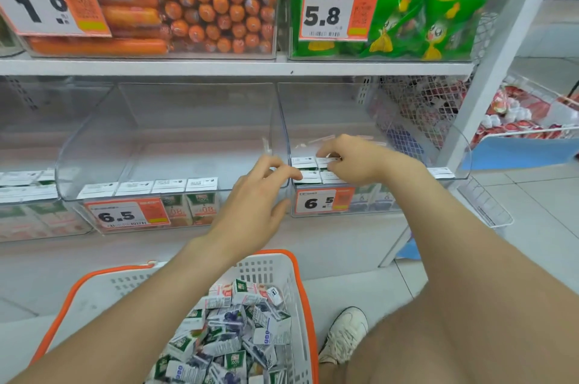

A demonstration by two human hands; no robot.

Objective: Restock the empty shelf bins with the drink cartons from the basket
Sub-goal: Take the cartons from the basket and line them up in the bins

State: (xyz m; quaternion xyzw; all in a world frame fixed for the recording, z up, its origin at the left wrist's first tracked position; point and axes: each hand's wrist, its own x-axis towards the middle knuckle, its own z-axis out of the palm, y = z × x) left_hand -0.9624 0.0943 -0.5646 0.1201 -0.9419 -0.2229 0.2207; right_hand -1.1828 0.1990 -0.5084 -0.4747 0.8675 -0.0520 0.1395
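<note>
Head view. A clear plastic shelf bin (407, 133) at the right of the middle shelf is noted to hold small white-topped drink cartons (310, 177). They stand upright at its front left, behind an orange-and-white price tag (316, 202) marked 6.5.

The right hand (354, 163) is placed inside this bin. Its fingers (327, 155) are curled downward with the tips on the carton tops; whether a carton is actually gripped cannot be told.

The left hand (260, 192) is held at the bin's left wall with fingers spread and nearly straight. One fingertip touches a front carton, and nothing is held.

A neighbouring clear bin (94, 145) to the left is recorded with a single front row of cartons (147, 188).

Below, a white plastic basket with an orange rim (302, 296) is seen, filled with loosely heaped cartons (232, 330).
</note>
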